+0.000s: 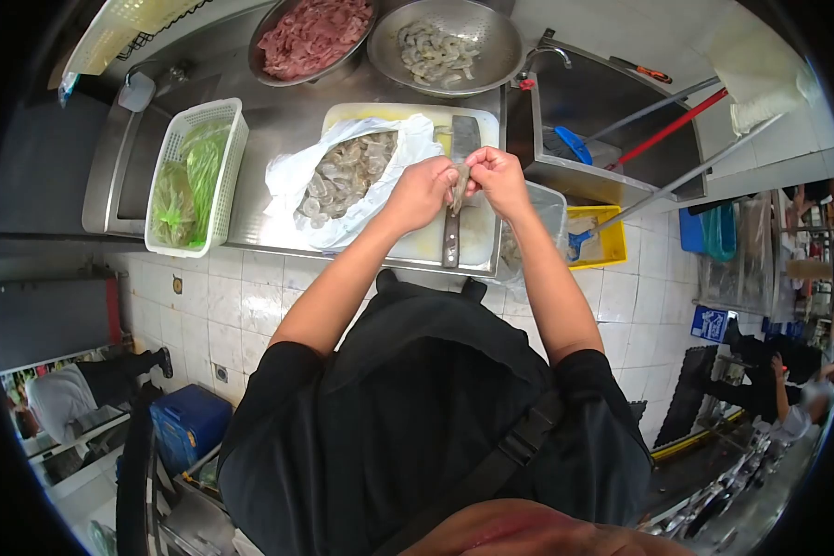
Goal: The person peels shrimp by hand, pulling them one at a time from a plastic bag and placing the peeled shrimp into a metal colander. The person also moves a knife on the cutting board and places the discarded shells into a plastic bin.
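Note:
Over a white cutting board, my left hand and my right hand meet, both closed on one grey raw shrimp. Beneath them a cleaver lies flat, its blade pointing away and its dark handle toward my body. Left of the hands, an open white plastic bag full of raw shrimp rests partly on the board. A perforated metal colander with paler shrimp stands behind the board.
Sliced meat fills a metal bowl at the back. A white basket of bagged greens stands left. At right are a sink, a clear bin and a yellow container. Two people are farther off.

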### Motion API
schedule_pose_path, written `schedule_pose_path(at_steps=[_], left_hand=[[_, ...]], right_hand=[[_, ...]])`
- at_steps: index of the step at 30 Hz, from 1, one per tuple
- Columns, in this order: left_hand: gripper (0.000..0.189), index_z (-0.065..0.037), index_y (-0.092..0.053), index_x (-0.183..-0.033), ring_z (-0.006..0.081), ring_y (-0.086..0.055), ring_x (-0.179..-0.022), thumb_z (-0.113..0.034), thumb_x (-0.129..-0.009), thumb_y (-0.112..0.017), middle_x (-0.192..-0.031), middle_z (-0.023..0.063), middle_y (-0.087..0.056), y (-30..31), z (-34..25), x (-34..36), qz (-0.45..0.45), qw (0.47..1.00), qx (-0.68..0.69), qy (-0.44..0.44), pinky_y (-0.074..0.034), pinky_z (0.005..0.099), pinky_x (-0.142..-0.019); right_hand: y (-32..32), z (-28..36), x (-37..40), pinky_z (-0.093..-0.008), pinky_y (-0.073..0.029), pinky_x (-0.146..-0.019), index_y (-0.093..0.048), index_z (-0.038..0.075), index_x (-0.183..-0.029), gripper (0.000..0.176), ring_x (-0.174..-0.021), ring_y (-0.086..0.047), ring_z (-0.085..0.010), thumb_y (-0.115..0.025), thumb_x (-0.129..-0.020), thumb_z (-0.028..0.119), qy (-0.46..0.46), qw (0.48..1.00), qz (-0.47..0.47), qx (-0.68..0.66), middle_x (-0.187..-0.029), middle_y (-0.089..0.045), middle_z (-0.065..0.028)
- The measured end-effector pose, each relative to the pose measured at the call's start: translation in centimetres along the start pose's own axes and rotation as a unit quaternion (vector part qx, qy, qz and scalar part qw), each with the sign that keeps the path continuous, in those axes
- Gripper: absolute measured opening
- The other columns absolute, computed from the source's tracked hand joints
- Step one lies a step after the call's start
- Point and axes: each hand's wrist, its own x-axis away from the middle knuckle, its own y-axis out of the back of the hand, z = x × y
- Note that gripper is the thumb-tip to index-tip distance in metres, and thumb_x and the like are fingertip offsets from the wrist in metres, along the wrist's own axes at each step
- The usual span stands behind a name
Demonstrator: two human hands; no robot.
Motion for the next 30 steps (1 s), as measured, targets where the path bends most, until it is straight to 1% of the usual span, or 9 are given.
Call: schedule_pose_path(at_steps=[6, 10, 13, 15, 17, 20, 24, 26, 30], left_hand=[[0.021, 0.003, -0.057, -0.090, 0.0144, -0.065, -0.072, -0.012, -0.098, -0.045, -0.079, 0.0082, -0.063, -2.1, 0.9, -1.5, -0.073, 0.979, 0.173, 0.077, -0.052, 0.0275, -0.067], [0.023, 0.004, -0.057, -0.089, 0.0156, -0.064, -0.071, -0.012, -0.099, -0.044, -0.082, 0.0089, -0.063, -2.5, -0.1, -2.2, -0.085, 0.961, 0.255, 0.066, -0.053, 0.0278, -0.065], [0.023, 0.001, -0.057, -0.089, 0.0172, -0.062, -0.073, -0.015, -0.100, -0.044, -0.084, 0.0093, -0.063, -3.3, -0.2, -2.6, -0.074, 0.950, 0.294, 0.073, -0.052, 0.0301, -0.071], [0.023, -0.001, -0.057, -0.089, 0.0180, -0.061, -0.074, -0.017, -0.100, -0.044, -0.085, 0.0096, -0.062, -3.5, -0.3, -2.8, -0.064, 0.944, 0.316, 0.074, -0.051, 0.0312, -0.074], [0.025, -0.004, -0.055, -0.085, 0.0197, -0.060, -0.073, -0.021, -0.100, -0.045, -0.081, 0.0087, -0.061, -4.0, -0.5, -3.0, -0.014, 0.882, 0.457, 0.115, -0.050, 0.0324, -0.074], [0.025, -0.007, -0.054, -0.082, 0.0212, -0.059, -0.072, -0.024, -0.099, -0.047, -0.080, 0.0081, -0.060, -4.4, -0.6, -3.4, 0.029, 0.853, 0.511, 0.100, -0.048, 0.0333, -0.074], [0.026, -0.006, -0.054, -0.083, 0.0212, -0.059, -0.072, -0.026, -0.098, -0.048, -0.081, 0.0081, -0.060, -5.1, -0.5, -3.8, 0.036, 0.852, 0.508, 0.117, -0.047, 0.0335, -0.073], [0.026, -0.007, -0.054, -0.083, 0.0210, -0.058, -0.071, -0.026, -0.098, -0.048, -0.081, 0.0076, -0.060, -5.4, -0.6, -3.7, 0.041, 0.865, 0.483, 0.126, -0.047, 0.0336, -0.073], [0.025, -0.007, -0.054, -0.083, 0.0201, -0.057, -0.070, -0.026, -0.098, -0.048, -0.079, 0.0061, -0.058, -6.1, -0.6, -3.9, 0.060, 0.842, 0.517, 0.141, -0.047, 0.0341, -0.073]], right_hand=[[-1.4, 2.8, 1.7, -0.0385, -0.050, -0.072, -0.061, -0.001, -0.098, 0.028, -0.081, -0.064, -0.0313, -0.061, -0.086, 0.023, 0.070, 0.927, -0.060, 0.364, -0.091, -0.066, -0.0165], [-0.5, 3.5, 2.0, -0.0428, -0.050, -0.070, -0.060, -0.001, -0.102, 0.027, -0.083, -0.062, -0.0392, -0.060, -0.087, 0.022, 0.203, 0.851, -0.073, 0.479, -0.092, -0.064, -0.0201], [0.3, 4.1, 1.7, -0.0439, -0.049, -0.069, -0.060, -0.001, -0.101, 0.024, -0.083, -0.061, -0.0408, -0.059, -0.088, 0.019, 0.189, 0.846, -0.077, 0.492, -0.089, -0.064, -0.0202], [0.7, 4.2, 1.5, -0.0394, -0.050, -0.066, -0.060, -0.002, -0.099, 0.021, -0.075, -0.064, -0.0324, -0.060, -0.088, 0.017, 0.207, 0.843, -0.078, 0.490, -0.082, -0.065, -0.0178], [1.1, 4.1, 1.9, -0.0338, -0.048, -0.062, -0.060, -0.002, -0.096, 0.018, -0.066, -0.061, -0.0185, -0.061, -0.089, 0.015, 0.120, 0.955, -0.074, 0.261, -0.074, -0.064, -0.0133], [2.1, 3.2, 2.0, -0.0303, -0.047, -0.059, -0.061, -0.002, -0.093, 0.016, -0.063, -0.055, -0.0106, -0.061, -0.090, 0.013, 0.109, 0.988, -0.061, 0.091, -0.071, -0.063, -0.0106], [3.4, 3.6, 2.4, -0.0303, -0.047, -0.059, -0.063, -0.001, -0.092, 0.015, -0.062, -0.056, -0.0113, -0.062, -0.089, 0.013, 0.112, 0.970, -0.085, 0.196, -0.072, -0.064, -0.0088], [4.2, 4.3, 2.5, -0.0287, -0.047, -0.059, -0.064, 0.000, -0.093, 0.016, -0.063, -0.056, -0.0097, -0.064, -0.087, 0.015, 0.259, 0.844, -0.107, 0.457, -0.072, -0.064, -0.0055], [5.4, 4.7, 3.0, -0.0291, -0.047, -0.058, -0.065, 0.001, -0.094, 0.018, -0.063, -0.056, -0.0094, -0.066, -0.086, 0.017, 0.278, 0.829, -0.102, 0.475, -0.070, -0.063, -0.0031]])
